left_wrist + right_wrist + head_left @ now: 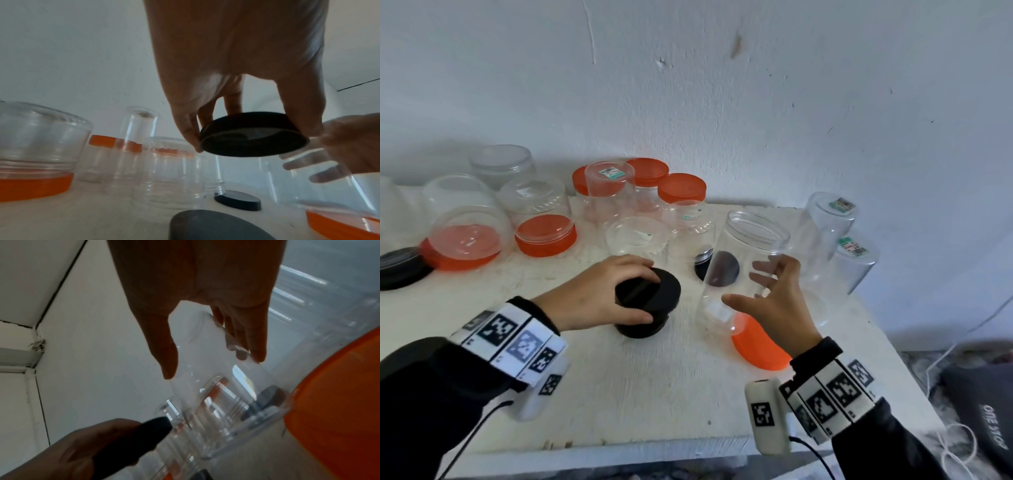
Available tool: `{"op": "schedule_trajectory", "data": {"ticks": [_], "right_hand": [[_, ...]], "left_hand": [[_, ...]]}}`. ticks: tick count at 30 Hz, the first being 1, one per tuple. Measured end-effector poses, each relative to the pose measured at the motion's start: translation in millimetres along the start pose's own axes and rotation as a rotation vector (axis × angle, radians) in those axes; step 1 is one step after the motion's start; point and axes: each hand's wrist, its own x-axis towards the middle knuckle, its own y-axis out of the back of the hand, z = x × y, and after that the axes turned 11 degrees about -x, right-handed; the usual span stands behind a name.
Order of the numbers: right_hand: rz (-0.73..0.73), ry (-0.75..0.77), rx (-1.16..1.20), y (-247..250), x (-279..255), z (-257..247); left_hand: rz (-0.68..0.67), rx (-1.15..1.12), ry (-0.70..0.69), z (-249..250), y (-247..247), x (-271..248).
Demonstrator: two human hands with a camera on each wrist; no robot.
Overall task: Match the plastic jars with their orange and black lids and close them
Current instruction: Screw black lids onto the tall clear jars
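My left hand (643, 295) grips a black lid (669, 291) by its rim, thumb near and fingers far, just above a second black lid (642, 327) that lies on the table. From the left wrist, the held black lid (246, 146) shows its hollow underside. My right hand (743, 284) holds a tall clear jar (753, 236), tilted with its open mouth up, thumb on the near wall and fingers seen through the far wall. An orange lid (756, 346) lies under that hand. A third black lid (717, 270) shows through the jar.
Inverted jars on orange lids (544, 236) stand at the left, and closed orange-lidded jars (679, 188) at the back by the wall. Two upturned clear jars (825, 222) stand near the table's right edge. More black lids (400, 267) lie far left.
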Motion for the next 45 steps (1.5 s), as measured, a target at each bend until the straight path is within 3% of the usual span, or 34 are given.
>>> {"op": "schedule_trajectory", "data": {"ticks": [9,15,30,38,45], "right_hand": [[-0.155,0.079,-0.048,-22.0,-6.3,-1.9],[-0.268,0.129,-0.088,-27.8,-4.5,1.9],[-0.352,0.093,-0.074,-23.0,-2.2,5.7],[-0.365,0.063,-0.025,-21.4,-4.5,2.0],[-0.361,0.095,-0.037,-21.2,-4.3,0.4]], "left_hand": [[0.205,-0.043,-0.070,2.7,0.0,-20.0],[0.273,-0.123,-0.135,7.3,-2.6,-18.4],[0.467,-0.160,-0.216,12.5,12.6,-4.4],[0.277,-0.181,-0.319,44.3,-8.9,13.5],[0.225,-0.090,-0.361,55.0,-21.0,29.2]]}}
